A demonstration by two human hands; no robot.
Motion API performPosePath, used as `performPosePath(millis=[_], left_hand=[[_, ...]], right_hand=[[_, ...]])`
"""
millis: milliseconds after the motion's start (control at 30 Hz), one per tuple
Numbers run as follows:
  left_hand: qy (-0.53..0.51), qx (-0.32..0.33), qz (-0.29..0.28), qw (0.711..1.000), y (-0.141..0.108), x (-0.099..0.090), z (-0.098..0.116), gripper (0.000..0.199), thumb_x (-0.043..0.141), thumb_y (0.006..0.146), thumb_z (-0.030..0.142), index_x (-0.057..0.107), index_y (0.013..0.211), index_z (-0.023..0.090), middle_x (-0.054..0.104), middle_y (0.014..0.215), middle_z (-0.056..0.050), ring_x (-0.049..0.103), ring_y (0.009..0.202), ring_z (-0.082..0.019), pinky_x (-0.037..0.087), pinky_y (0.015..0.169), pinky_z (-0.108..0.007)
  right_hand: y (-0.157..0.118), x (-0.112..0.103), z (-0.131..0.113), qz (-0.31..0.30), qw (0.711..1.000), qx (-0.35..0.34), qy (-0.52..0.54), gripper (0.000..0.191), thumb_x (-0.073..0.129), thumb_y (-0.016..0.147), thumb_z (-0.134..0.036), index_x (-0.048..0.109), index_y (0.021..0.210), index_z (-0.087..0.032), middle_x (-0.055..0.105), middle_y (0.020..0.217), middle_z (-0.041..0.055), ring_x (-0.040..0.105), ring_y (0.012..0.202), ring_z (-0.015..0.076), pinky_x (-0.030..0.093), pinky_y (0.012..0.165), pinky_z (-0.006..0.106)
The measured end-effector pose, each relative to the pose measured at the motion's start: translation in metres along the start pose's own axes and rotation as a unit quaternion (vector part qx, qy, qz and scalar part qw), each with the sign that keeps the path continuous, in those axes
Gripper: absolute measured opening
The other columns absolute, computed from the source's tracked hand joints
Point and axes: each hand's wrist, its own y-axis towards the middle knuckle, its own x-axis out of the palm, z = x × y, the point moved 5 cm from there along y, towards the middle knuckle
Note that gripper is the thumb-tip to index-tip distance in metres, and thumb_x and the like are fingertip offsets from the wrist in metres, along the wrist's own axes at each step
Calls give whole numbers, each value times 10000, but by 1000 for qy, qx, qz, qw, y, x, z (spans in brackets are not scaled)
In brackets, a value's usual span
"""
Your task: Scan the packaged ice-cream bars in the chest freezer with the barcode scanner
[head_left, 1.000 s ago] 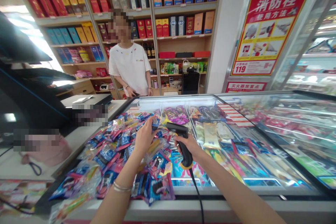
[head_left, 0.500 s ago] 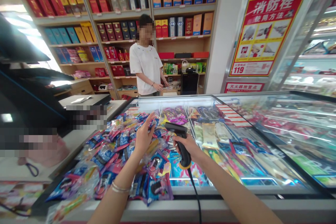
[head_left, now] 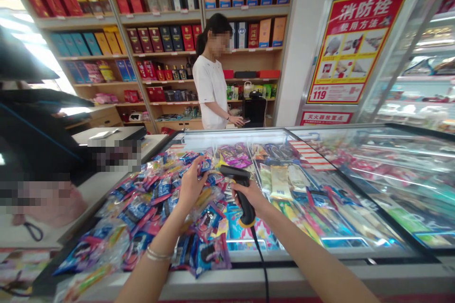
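A big heap of shiny blue, pink and clear plastic packets [head_left: 137, 210] is at the left, on the glass top of the long white freezer [head_left: 249, 277]. The packets lie every which way, so small, slow moves look best, or some may slide off.

Next comes the left hand [head_left: 192, 184], over the heap's right side. Its fingers are bent and a bit apart, around or behind a small, shiny blue packet [head_left: 205, 165]. I can't tell if they really grip it. It would help to pinch that packet by its edge, so its printed side is not covered, and to make it flat, since creases could spoil the reading.

Just right of the packet, not touching it as far as I can see, is a black hand scanner with a yellow ring [head_left: 245, 206]. Its front end points left, toward the packet. The right hand [head_left: 255, 195] has its fingers wrapped around the handle. A steady wrist should help. The thin black cord [head_left: 262, 255] hangs down in front, and it should stay loose.
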Motion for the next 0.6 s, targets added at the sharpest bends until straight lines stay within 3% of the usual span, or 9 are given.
performPosePath(millis=[200,600], left_hand=[[14,1,-2,1000,0,0,0,494,547,814,238,454,1299,258,622,743,14,626,676,-173,488,671,-280],[18,19,10,1000,0,-2,3,432,548,811,200,494,1236,256,669,998,-27,631,862,-194,491,778,-298]], right_hand=[[3,-3,5,0,1000,1,-1,240,707,645,-357,586,606,-154,577,503,-7,504,377,97,399,383,225],[-1,0,-1,7,1000,5,6,245,715,626,-349,579,578,-151,564,490,-11,495,368,97,386,372,227]])
